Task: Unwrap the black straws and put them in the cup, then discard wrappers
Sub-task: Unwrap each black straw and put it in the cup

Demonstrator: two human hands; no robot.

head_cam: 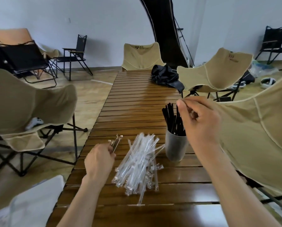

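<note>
From the head view, the right hand (200,122) is raised above the cup (176,147), thumb and forefinger pinched near the top of the black straws (172,119) that stand bunched in it. Whether it is pinching a straw that is going in, or has only just let go, I cannot tell; the fingertips meet close to one straw's upper end. The cup stands on the slatted wooden table (137,102), just right of a loose heap of clear wrappers (139,163).

The left hand (100,158) rests low on the table's left edge, fingers curled round a few wrapped straws (115,143) whose sealed ends poke forward. These look like the last still in their sleeves.

By my judgement the task is far along: most straws are in the cup, and the wrappers have not yet been discarded.

To do this step well, the straw should be lowered straight down among the others, not sideways, since the cup is narrow, tall and probably light, and a push on the bundle could tip it. Letting go only once the tip is past the rim keeps it from sliding out. The left hand should keep the remaining wrapped straws apart from the empty sleeves, so none is thrown out with them.

A black bag (165,77) lies at the table's far end, with 3 beige folding chairs around.
</note>
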